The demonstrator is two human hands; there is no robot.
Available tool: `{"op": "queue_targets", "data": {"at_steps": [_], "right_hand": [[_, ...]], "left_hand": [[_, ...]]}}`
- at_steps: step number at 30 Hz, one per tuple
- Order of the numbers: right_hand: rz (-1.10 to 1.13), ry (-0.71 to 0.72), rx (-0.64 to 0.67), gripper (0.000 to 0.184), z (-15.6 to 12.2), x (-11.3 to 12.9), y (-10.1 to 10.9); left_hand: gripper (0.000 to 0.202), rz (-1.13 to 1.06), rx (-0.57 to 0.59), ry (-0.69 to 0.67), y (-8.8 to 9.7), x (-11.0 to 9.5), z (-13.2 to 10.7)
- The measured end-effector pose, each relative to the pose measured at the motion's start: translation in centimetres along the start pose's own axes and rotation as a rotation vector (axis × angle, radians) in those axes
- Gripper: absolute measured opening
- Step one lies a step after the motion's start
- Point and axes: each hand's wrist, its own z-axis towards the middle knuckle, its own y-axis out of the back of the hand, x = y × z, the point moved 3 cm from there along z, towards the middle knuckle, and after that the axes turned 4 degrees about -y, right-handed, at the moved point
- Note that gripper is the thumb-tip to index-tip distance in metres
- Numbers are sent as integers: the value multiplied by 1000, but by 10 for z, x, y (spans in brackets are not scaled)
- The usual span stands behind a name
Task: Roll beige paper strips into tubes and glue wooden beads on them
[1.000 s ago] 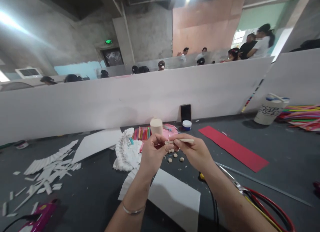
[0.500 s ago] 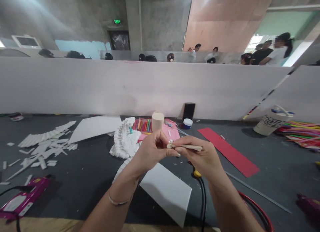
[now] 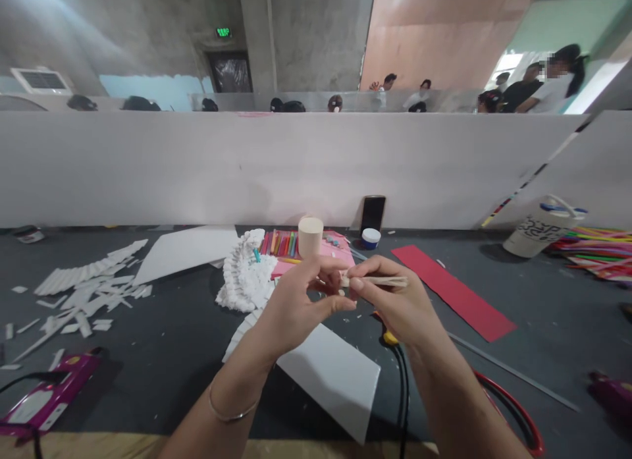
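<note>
Slim pale piece (image 3: 392, 281) pinched in right hand (image 3: 397, 307) above dark worktop (image 3: 172, 353)

The right hand grips the piece between thumb and fingers; its right end shows as separate strips. The left hand (image 3: 293, 311) is curled at its left end; whether it grips anything cannot be made out. Near, below the hands: a white sheet (image 3: 336, 380). Beyond them: a pale cylinder (image 3: 310, 240), upright, with coloured sticks (image 3: 279, 243) just left. Further left: a ruffled white item (image 3: 247, 278), then loose white scraps (image 3: 93, 301). Near left: a magenta tool (image 3: 56, 390). Right: a red strip (image 3: 454, 292), lying flat. Far right: a tilted tumbler (image 3: 536, 234). Far: a phone (image 3: 372, 213), upright behind a white-and-blue jar (image 3: 370, 238).
</note>
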Motion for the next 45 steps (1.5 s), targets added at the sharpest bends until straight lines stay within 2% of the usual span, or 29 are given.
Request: {"op": "queue_targets", "data": {"at_steps": [5, 9, 16, 21, 27, 30, 35, 42, 45], "right_hand": [[107, -52, 51, 17, 0, -5, 3], [138, -84, 53, 17, 4, -10, 2], [38, -131, -63, 20, 14, -21, 4], [-146, -101, -86, 14, 14, -19, 2], [-163, -141, 34, 14, 14, -21, -3], [-109, -174, 28, 15, 18, -29, -1], [120, -233, 5, 23, 24, -44, 4], [296, -216, 43, 25, 21, -32, -1], [223, -193, 22, 25, 20, -29, 3]], "left_hand": [[9, 208, -69, -212, 4, -3, 0], [8, 369, -84, -286, 6, 1, 4], [9, 690, -34, -462, 1, 17, 8], [12, 918, 47, -395, -6, 26, 5], [13, 1076, 138, -265, -13, 26, -2], [14, 1048, 144, -236, -14, 27, -2], [13, 855, 80, -287, -12, 24, 4], [11, 383, -63, -236, -3, 23, 11], [8, 393, -88, -215, 0, 24, 12]]}}
